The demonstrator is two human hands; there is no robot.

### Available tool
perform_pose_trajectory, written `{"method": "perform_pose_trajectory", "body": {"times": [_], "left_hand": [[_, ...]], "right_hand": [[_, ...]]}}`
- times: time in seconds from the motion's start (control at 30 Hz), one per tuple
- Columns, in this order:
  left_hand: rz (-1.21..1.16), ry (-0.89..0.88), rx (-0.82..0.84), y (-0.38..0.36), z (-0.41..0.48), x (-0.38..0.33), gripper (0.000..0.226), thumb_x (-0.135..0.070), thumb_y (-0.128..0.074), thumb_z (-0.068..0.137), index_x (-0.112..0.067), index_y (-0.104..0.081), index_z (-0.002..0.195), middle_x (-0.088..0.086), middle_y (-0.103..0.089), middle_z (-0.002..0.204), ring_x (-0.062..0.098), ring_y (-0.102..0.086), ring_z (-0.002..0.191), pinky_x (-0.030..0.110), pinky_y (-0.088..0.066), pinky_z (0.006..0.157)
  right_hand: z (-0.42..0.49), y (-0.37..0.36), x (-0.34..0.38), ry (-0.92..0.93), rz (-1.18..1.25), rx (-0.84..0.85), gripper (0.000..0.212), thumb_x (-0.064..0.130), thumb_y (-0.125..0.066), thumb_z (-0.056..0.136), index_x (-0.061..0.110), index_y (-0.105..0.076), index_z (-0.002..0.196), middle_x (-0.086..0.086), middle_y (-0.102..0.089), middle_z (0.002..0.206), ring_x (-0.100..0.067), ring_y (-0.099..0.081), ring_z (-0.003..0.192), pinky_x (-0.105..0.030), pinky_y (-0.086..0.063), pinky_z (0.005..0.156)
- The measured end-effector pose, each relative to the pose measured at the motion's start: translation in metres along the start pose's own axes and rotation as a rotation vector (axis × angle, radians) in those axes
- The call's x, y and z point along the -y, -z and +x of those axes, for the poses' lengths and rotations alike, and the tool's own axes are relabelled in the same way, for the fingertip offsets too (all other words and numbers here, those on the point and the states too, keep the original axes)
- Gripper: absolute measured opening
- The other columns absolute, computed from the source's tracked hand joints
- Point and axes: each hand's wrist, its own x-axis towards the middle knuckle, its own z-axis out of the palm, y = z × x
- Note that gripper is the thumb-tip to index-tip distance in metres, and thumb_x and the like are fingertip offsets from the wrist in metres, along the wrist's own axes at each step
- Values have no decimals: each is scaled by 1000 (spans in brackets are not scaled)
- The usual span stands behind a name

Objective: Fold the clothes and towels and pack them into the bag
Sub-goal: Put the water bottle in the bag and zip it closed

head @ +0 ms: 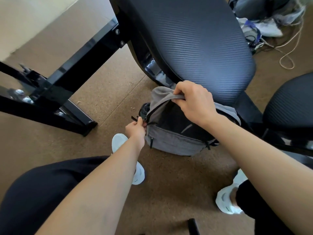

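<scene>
A grey backpack (174,141) stands on the brown floor under the front edge of a black chair seat. Its main compartment gapes, showing a dark inside. My right hand (194,100) grips the grey top flap of the bag and holds it up. My left hand (136,129) pinches the black zipper pull at the bag's left side. A dark bottle (144,109) sits in the left side pocket. No clothes or towels show near the bag.
A black mesh chair seat (194,39) overhangs the bag, and a second chair (291,102) stands at the right. Black table legs (64,85) run at the left. My white shoes (138,172) stand on the floor. Cables and light-coloured items (264,28) lie at the far right.
</scene>
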Motion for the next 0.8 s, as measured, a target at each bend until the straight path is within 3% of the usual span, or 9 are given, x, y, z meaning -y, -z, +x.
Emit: {"method": "perform_pose_trajectory", "body": {"times": [0.1,0.2,0.3,0.4,0.57,0.8], "left_hand": [[-71,42,131,13,-3,2,21,-27,-63,102,-12,-68,87,2,-75,87,11,-67,72,27,-59,67],[-102,97,348,31,-5,4,12,-20,-72,96,-9,-73,100,4,-76,92,9,-68,75,24,-58,75],[-53,53,441,34,-7,9,14,-14,-76,92,-8,-77,104,4,-76,94,10,-68,81,26,-55,83],[-21,5,436,26,-14,6,17,-7,-73,93,-12,-76,109,4,-74,95,13,-65,85,28,-53,81],[20,-38,392,16,-21,5,26,-5,-65,98,-12,-72,122,4,-67,88,10,-52,68,24,-45,62],[-7,-169,263,8,-22,8,25,-4,-59,101,-18,-74,115,4,-73,111,13,-60,88,27,-49,75]], "right_hand": [[3,3,-1,6,21,27,12,30,-68,94,23,-60,98,7,-63,102,-25,-59,96,-33,-33,72],[4,6,-2,13,50,98,14,32,-70,92,28,-57,93,11,-58,96,-19,-59,93,-32,-37,73],[2,7,-2,31,84,121,16,36,-73,88,28,-60,94,11,-61,95,-19,-60,94,-36,-47,76],[0,7,-4,46,99,120,20,41,-74,87,27,-62,97,10,-61,93,-16,-59,91,-37,-50,78],[2,5,-7,50,108,124,17,38,-73,90,27,-64,99,10,-60,91,-15,-59,89,-36,-49,78],[6,4,-9,35,151,131,16,38,-73,90,27,-64,98,8,-63,91,-16,-59,90,-39,-52,79]]}}
